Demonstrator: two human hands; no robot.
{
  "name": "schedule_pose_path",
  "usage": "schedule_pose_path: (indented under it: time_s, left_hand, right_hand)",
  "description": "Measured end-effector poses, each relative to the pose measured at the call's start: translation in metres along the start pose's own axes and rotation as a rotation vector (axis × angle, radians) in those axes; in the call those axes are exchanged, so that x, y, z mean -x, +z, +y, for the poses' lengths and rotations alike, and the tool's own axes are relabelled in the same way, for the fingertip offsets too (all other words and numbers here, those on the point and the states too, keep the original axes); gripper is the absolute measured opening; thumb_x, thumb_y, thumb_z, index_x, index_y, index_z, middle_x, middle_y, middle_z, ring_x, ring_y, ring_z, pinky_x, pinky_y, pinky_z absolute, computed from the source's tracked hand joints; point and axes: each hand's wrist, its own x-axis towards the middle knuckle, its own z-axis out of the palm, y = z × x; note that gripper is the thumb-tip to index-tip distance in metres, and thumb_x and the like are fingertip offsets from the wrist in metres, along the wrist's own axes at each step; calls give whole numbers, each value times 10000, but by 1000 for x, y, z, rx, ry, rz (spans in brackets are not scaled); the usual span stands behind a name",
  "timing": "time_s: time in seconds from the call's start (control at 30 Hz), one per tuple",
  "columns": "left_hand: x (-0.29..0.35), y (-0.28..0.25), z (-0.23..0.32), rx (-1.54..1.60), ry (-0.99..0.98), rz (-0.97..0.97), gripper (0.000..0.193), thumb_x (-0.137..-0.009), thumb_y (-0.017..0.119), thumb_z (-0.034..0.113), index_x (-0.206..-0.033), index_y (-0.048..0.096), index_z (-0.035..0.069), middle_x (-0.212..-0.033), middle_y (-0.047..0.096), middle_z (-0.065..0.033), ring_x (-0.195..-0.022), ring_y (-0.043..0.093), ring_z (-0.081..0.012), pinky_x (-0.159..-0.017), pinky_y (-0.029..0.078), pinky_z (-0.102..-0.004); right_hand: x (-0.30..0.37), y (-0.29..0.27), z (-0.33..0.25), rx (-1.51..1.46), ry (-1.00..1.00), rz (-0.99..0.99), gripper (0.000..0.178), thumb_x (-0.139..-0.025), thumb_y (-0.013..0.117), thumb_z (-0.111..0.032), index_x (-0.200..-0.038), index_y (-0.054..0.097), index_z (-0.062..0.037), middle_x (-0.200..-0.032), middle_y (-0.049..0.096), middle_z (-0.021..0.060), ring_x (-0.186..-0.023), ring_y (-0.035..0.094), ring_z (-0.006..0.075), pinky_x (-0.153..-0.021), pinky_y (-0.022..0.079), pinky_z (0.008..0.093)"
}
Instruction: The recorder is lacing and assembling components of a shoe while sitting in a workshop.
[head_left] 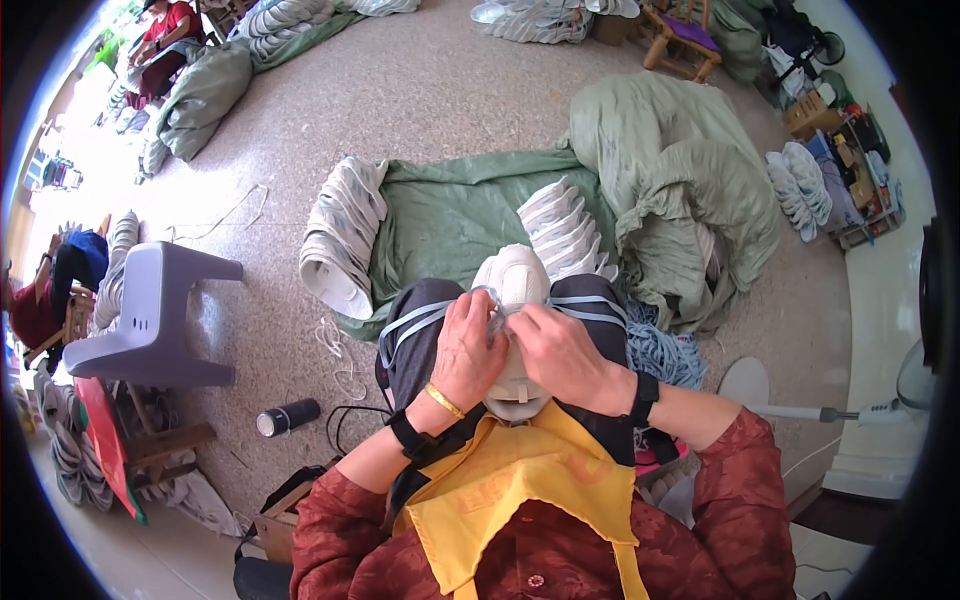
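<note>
A white shoe (519, 272) rests between my knees, its toe pointing away from me. Pale blue shoelaces (592, 302) trail from its front out over both thighs. My left hand (468, 347) is on the shoe's left side, fingers bent and pinched on a lace near the eyelets. Opposite it, my right hand (557, 347) has thumb and forefinger closed on the lace too. The fingertips of both hands nearly meet over the tongue, and they partly hide the lacing. A yellow apron (520, 480) covers my lap just behind the heel.
Ahead lies a green cloth (450, 215), with stacked white shoe uppers (343, 235) at its left and another stack (565, 225) at its right. A bulky green sack (690, 170) and a bundle of blue laces (665, 345) are to the right. Leftward stand a grey plastic chair (160, 310) and a dark bottle (288, 417).
</note>
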Motion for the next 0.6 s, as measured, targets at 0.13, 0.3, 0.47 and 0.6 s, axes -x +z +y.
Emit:
schedule_pose_path:
  time_s: [0.13,0.3,0.47,0.6]
  left_hand:
    - [-2,2,0,-27,12,15,352,-779,623,-22,-1109,501,-14,-1017,553,-228,-993,543,-434,-883,469,-501]
    - [-2,6,-6,-68,70,68,274,-824,606,-19,-1076,500,-20,-969,550,-218,-953,558,-418,-850,466,-489]
    - [-2,6,-3,-68,76,17,278,-823,591,-21,-1085,502,-43,-1024,538,-261,-987,532,-447,-877,454,-509]
    - [-2,12,-6,-116,112,10,269,-832,589,4,-1080,507,-58,-1025,527,-273,-964,512,-450,-867,443,-513]
  right_hand:
    - [-6,4,2,-14,136,40,104,-877,666,-34,-962,616,0,-905,627,183,-807,656,396,-712,533,469]
    - [-14,3,-4,-16,256,-25,143,-869,648,-59,-976,570,-4,-903,631,202,-858,660,412,-731,530,490]
    - [-15,11,-4,-30,310,77,153,-822,700,-49,-914,581,-22,-848,629,165,-749,646,371,-662,513,461]
    - [-15,14,-7,-8,319,122,164,-811,706,-53,-917,582,-30,-821,621,153,-720,638,355,-642,501,461]
